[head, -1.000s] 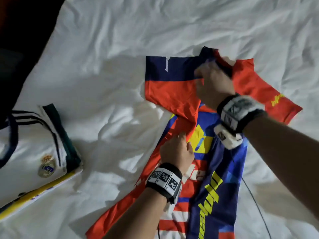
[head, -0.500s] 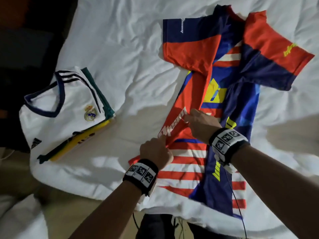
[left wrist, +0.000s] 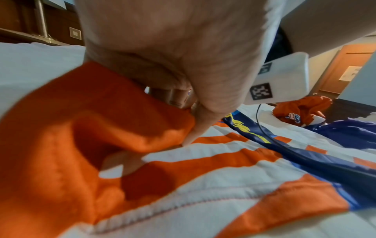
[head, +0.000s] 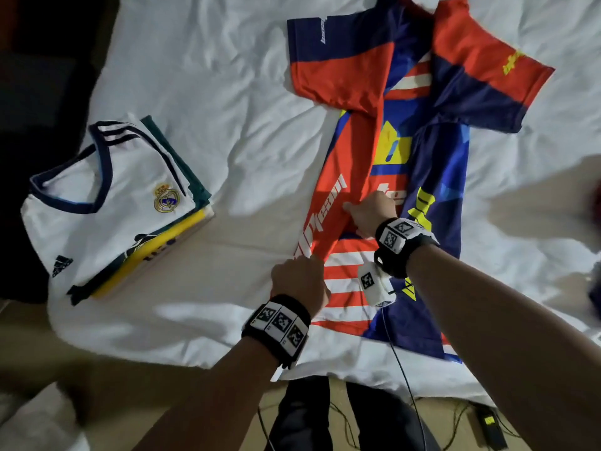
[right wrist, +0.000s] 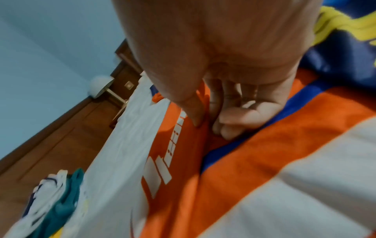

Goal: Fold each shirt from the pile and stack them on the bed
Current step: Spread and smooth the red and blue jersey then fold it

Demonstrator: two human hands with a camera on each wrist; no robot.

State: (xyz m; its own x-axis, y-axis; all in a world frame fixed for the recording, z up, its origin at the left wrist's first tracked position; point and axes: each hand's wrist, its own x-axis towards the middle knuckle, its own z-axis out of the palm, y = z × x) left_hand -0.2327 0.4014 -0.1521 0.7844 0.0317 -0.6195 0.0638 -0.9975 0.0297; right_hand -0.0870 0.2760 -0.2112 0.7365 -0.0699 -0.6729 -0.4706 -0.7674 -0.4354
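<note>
A red, blue and white-striped jersey [head: 422,151] lies spread on the white bed [head: 211,76], its left side folded in toward the middle. My left hand [head: 312,260] grips the lower end of that orange flap [left wrist: 91,112], thumb and curled fingers closed on the fabric [left wrist: 183,122]. My right hand [head: 357,209] sits higher on the same flap and pinches its folded edge between thumb and fingers [right wrist: 207,122]. Both sleeves lie out flat at the top.
A stack of folded shirts, with a white crested jersey [head: 107,203] on top, lies at the bed's left edge. Crumpled orange [left wrist: 301,111] and blue [left wrist: 356,133] shirts lie to the right. The bed's near edge, cables and a black device [head: 487,424] are below.
My right hand came down from the collar to the middle of the jersey. My left hand slid down the folded left flap toward the hem. My head turned, bringing the folded stack more into view.
</note>
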